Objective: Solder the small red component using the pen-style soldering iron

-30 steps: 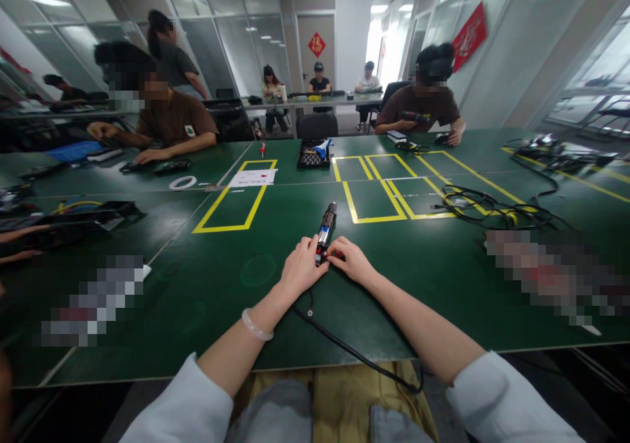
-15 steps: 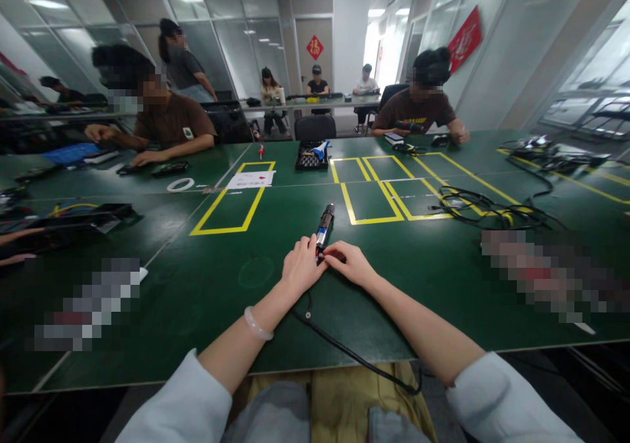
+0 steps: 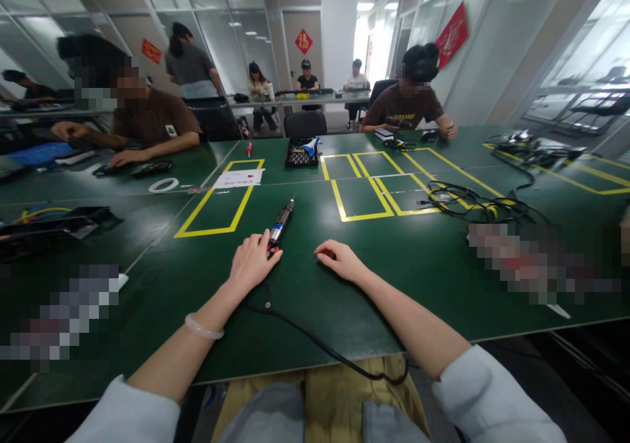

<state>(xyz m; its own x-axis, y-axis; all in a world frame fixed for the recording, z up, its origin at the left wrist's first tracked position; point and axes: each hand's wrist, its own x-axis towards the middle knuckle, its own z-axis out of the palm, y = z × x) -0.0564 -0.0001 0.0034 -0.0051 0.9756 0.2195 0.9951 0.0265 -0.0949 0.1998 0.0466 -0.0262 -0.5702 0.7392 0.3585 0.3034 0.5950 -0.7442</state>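
An electric screwdriver, black with a silver-blue band and a thin bit at its tip, points away from me and slightly right. My left hand is wrapped round its rear end, where small red and orange parts peek out between the fingers. From that end a black cord runs over the table towards its front edge. Off to the right, apart from the tool, my right hand lies low over the table. Its fingers are loosely curled, with a gap to the thumb and nothing visible between them.
Yellow tape frames mark the green table. Further back are a black tray of bits, a white sheet and a red screwdriver. Coiled cables lie at the right. Co-workers sit across the table.
My left hand has moved left with the electric screwdriver, away from my right hand, which was touching its rear end. The bit now shows at the tip. The view has turned slightly.
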